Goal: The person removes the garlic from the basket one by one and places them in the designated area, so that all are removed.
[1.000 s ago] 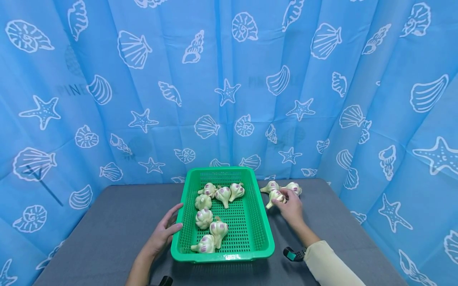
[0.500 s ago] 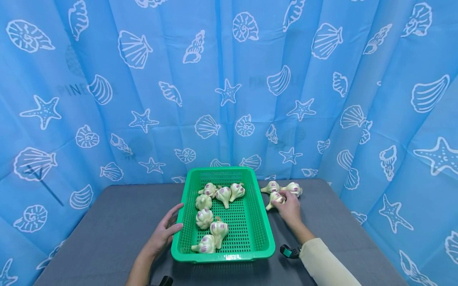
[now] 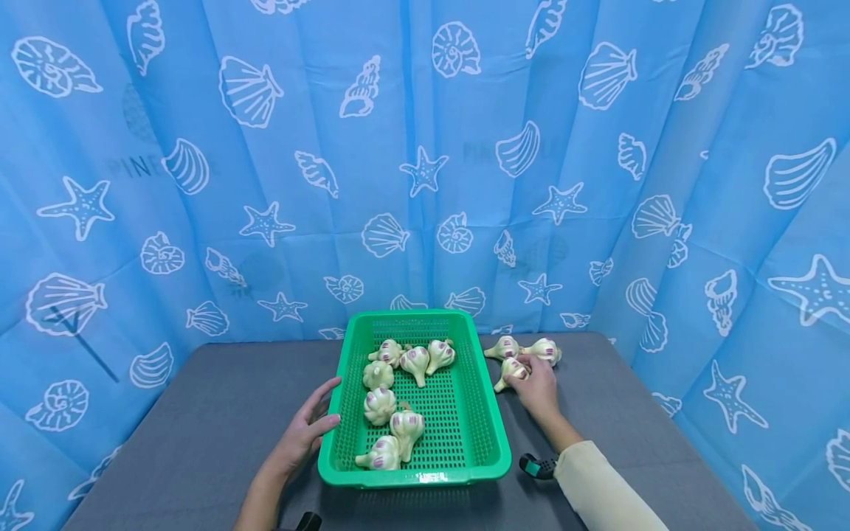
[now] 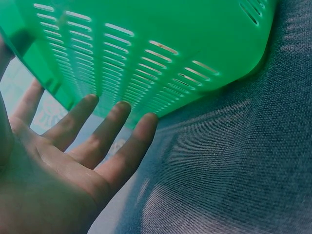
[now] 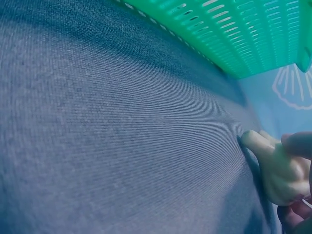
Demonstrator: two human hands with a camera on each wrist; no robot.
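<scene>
The green basket (image 3: pixel 372 479) stands on the grey bench (image 3: pixel 212 413), and seven garlic bulbs (image 3: pixel 379 405) lie inside it. Three of them are together near the far end of the basket; the other four go along its left half toward the near end. The right part of the basket floor shows its bare slots.

To the left of the basket is the left hand (image 3: pixel 302 434). Its fingers are extended and spread, and they touch the outer side of the basket, with the thumb at the rim.

To the right of the basket is the right hand (image 3: pixel 541 389). It pinches one garlic bulb, the held bulb (image 3: pixel 511 372), between thumb and fingers; the stem of this bulb points toward the basket. Whether the bulb touches the bench, I cannot tell surely.

Just behind the held bulb, also right of the basket, lie a paler-stemmed bulb (image 3: pixel 503 346) and a farther bulb (image 3: pixel 546 349). Behind the basket hangs a blue curtain (image 3: pixel 398 177) with white shells and starfish.
</scene>
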